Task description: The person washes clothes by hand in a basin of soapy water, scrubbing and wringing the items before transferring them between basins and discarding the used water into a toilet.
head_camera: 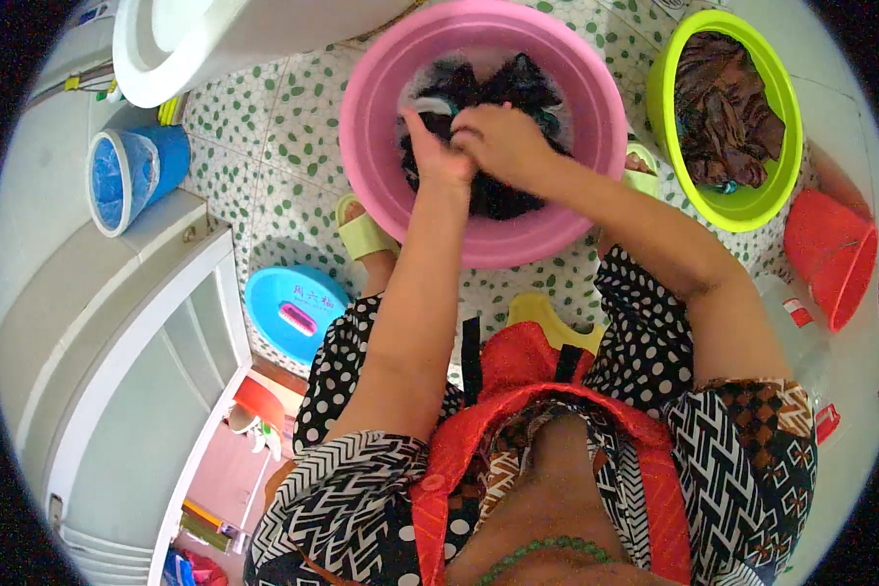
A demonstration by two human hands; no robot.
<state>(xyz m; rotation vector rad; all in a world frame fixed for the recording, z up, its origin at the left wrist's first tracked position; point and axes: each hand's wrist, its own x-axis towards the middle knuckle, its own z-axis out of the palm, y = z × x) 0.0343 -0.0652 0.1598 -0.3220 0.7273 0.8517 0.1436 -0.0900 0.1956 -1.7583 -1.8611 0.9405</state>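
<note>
A large pink plastic basin (pixel 483 253) stands on the floor before me with dark wet cloth (pixel 509 194) in it. Both my hands meet over the middle of the basin. My left hand (pixel 439 157) has its thumb stretched outward, and its fingers are partly hidden behind the other hand. Curled fingers of my right hand (pixel 505 143) press against the left palm or something in it; I cannot tell whether either hand grips cloth. Just beyond the left thumb lies a small whitish patch (pixel 432 106), perhaps foam or pale fabric.
At right stand a lime-green basin (pixel 765 198) holding brown cloth (pixel 729 110) and a red bucket (pixel 824 249). To the left are a light-blue basin (pixel 267 311) with a pink brush (pixel 298 319), a blue bin (pixel 165 157) and a glazed door (pixel 146 381). A yellow stool (pixel 538 311) is beneath me.
</note>
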